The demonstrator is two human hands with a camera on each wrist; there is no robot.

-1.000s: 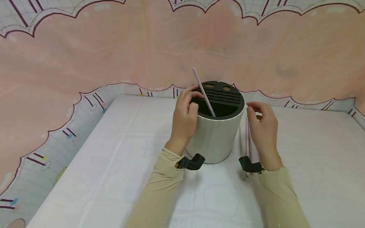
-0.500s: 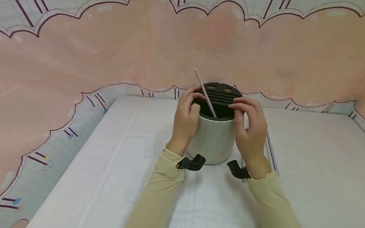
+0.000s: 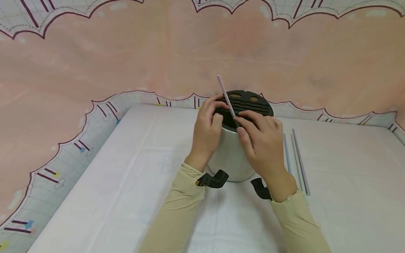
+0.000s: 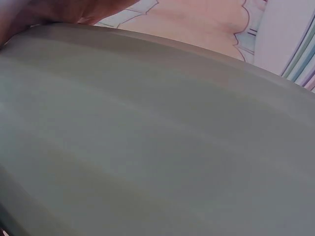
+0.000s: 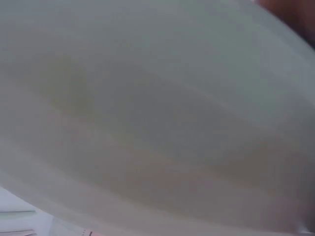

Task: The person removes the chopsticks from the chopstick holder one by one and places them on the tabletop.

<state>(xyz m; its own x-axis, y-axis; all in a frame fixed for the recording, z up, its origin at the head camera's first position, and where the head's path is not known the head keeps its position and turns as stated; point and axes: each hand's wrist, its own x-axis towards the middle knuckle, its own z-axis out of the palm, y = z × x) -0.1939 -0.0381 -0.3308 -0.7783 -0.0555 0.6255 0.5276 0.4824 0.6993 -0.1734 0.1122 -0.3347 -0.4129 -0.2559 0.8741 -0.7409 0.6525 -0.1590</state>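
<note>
A white, round utensil holder (image 3: 232,155) with a black slotted top (image 3: 249,103) stands upright on the table. My left hand (image 3: 205,132) grips its left rim, fingers bent over the edge. A pale pink straw (image 3: 225,94) leans left out of the large front opening. With thumb and fingertips, my right hand (image 3: 265,144) pinches this straw low down, right at the opening; its lower end is hidden. In the left wrist view the holder's wall (image 4: 162,137) fills most of the picture, as does the wall (image 5: 147,123) in the right wrist view.
Several loose straws (image 3: 301,163) in blue, green and purple lie on the white-covered table (image 3: 351,197), just right of my right forearm. Behind the table hangs a peach cloth (image 3: 193,56) with a scalloped print.
My right hand has moved left from beside the holder, over its rim, to the leaning straw. The loose straws beside it now show more fully. My left hand keeps its grip.
</note>
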